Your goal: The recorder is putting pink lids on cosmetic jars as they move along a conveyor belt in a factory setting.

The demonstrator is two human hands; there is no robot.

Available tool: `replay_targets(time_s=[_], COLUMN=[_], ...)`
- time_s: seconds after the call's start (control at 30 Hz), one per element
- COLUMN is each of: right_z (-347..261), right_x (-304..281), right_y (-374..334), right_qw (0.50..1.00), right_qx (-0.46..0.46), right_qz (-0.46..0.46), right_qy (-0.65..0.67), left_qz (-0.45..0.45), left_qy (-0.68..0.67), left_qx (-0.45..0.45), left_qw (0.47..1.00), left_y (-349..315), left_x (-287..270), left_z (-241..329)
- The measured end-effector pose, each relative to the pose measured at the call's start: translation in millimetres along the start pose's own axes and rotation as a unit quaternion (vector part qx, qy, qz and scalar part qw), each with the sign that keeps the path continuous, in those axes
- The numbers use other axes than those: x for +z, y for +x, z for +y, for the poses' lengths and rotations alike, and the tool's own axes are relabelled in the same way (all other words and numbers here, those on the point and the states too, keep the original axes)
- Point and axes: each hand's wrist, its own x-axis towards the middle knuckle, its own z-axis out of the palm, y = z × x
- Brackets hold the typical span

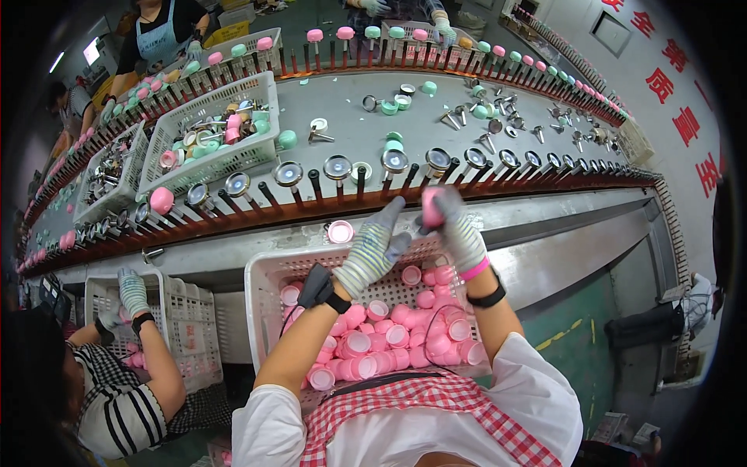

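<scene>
Cups [358, 343] fill the near basket [267, 300]. The right hand [455, 218] holds a pink cup [430, 207]; the left hand [369, 253] is spread. A far basket [210, 172] holds mixed pieces [231, 124].

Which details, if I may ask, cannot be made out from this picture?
Head view: the right hand is blurred, so its exact grip on the pink cap cannot be told.
Head view: the bottom of the basket is hidden under the piled pink caps.
Head view: part of the basket's far wall is hidden behind the left hand.
Head view: the checked apron is cut off by the lower edge.
</scene>
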Motion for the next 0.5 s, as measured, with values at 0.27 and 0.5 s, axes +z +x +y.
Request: replay_targets(time_s=[0.27,0.5], right_z=[-36.7,-53.3], right_x=[-30.8,37.1], right_y=[132.2,122.4], right_qw=[0.787,0.659], right_qx=[-0.158,-0.142], right_qz=[0.000,-0.225], right_qy=[-0.596,-0.703], left_qz=[0.008,0.018], left_qy=[-0.036,-0.027], left_qx=[-0.128,-0.178], left_qw=[0.991,0.983], left_y=[35.3,70.6], left_x=[23.4,35.5], left_z=[-44.0,-91.1])
